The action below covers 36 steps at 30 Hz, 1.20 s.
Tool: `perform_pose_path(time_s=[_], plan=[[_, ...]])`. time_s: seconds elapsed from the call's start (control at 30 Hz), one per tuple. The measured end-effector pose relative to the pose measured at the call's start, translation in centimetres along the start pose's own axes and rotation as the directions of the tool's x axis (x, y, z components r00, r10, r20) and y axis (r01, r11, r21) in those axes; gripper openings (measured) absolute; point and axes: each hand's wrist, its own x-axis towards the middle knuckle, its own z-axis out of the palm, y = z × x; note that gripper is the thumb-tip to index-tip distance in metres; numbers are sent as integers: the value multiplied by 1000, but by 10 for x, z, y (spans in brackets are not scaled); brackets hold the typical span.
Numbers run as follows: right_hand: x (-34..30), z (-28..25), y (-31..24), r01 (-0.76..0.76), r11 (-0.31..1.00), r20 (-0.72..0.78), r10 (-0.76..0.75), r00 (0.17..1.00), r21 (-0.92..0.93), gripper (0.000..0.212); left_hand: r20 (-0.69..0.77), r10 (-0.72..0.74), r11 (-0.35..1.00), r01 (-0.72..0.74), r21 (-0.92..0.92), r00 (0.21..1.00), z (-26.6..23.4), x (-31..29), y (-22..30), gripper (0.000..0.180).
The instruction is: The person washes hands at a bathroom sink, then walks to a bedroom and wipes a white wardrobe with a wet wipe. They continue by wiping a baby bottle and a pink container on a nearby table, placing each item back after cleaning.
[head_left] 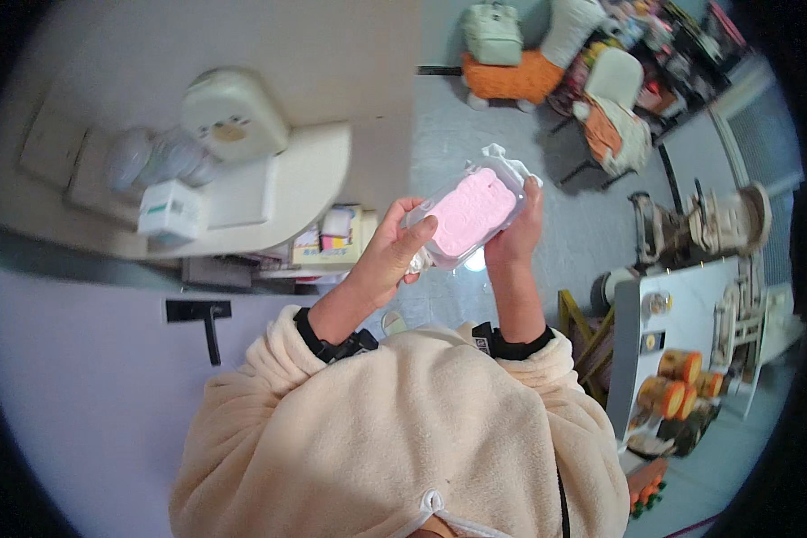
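Note:
Both hands hold a clear plastic package with a pink, rounded, embossed panel [473, 212] on its upper face. I cannot tell for sure what is inside. My left hand [387, 247] grips the near left end, its thumb lying on top by the pink panel. Around the right side curls my right hand [518, 229], with its thumb up at the far corner and its other fingers mostly hidden under the package. White crumpled material [504, 164] sticks out at the far end, and a bit more shows beside my left fingers. The package is tilted and held above the floor.
At left, a cream counter [318, 179] carries a white box [170, 211] and a rounded cream case [233, 115]. Below it is a shelf with boxes [327, 242]. A white table [632, 314] with orange-lidded jars [662, 396], a stroller [708, 220] and a chair [614, 81] stand right.

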Motion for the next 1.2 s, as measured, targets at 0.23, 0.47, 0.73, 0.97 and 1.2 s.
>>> perform_pose_path(time_s=[0.23,0.47,0.73,0.97,1.2], plan=[[-31,-65,-53,646,342,308,-666,679,-683,51,86,-219,932,235,-277,972,93,39,-49,46],[-66,-157,-145,693,-276,726,-454,517,-666,50,88,-314,924,326,-200,945,198,68,-100,41],[-47,-302,-292,483,873,-357,-476,804,-75,46,402,-552,832,519,198,731,349,78,-167,43],[-85,-404,-301,508,761,-644,-158,748,404,41,348,-669,731,497,468,657,436,92,-249,38],[-143,-497,-284,629,720,-848,-107,519,295,42,299,-708,688,529,497,640,524,141,-363,34]])
